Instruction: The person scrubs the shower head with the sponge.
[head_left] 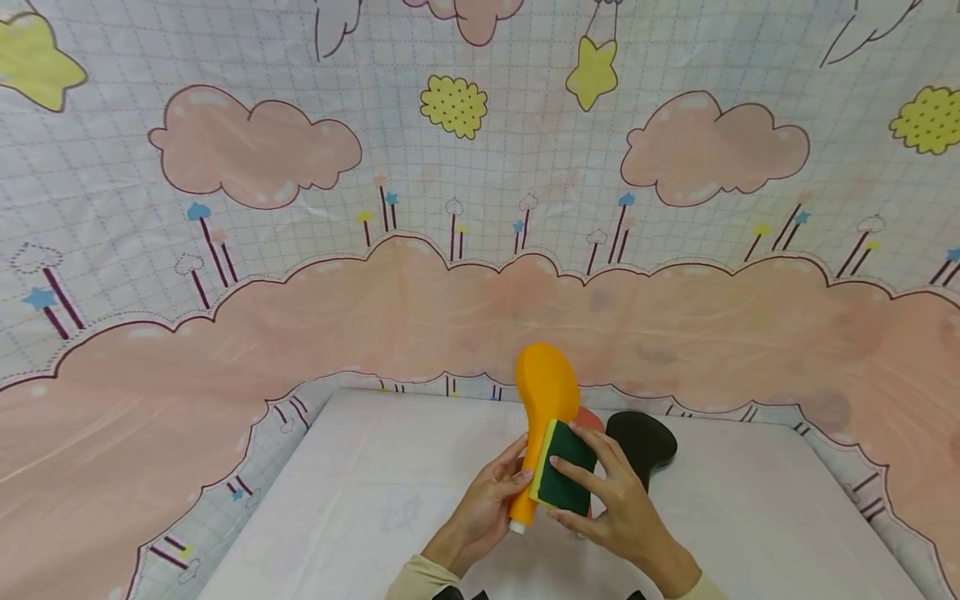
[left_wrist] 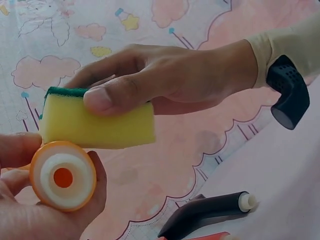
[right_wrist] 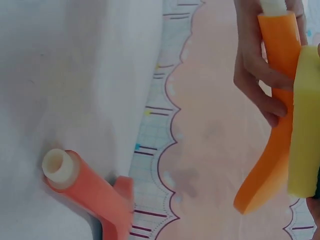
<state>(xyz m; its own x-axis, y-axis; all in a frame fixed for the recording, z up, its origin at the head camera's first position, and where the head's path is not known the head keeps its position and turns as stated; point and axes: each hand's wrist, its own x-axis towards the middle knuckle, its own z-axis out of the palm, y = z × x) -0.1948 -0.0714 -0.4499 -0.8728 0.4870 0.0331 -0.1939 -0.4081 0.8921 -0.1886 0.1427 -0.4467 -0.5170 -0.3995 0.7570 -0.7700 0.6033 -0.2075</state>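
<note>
My left hand point(head_left: 483, 504) grips the handle of an orange handheld shower head point(head_left: 546, 379), its broad head tilted up and away. The handle's white hollow end point(left_wrist: 52, 172) shows in the left wrist view. With fingers and thumb, my right hand point(head_left: 630, 508) holds a yellow and green scouring sponge point(head_left: 567, 477). The sponge's yellow side lies against the handle, just beyond the left fingers; the green side faces my right palm. In the right wrist view, the orange shower head point(right_wrist: 277, 145) hangs beside the sponge point(right_wrist: 305, 130).
Behind the hands, a black shower head point(head_left: 643, 442) lies on the white table point(head_left: 337, 483). Next to it is a coral-red one point(right_wrist: 95, 192), mostly hidden in the head view. A patterned cloth point(head_left: 465, 317) with clouds and stars rises behind the table and along its sides.
</note>
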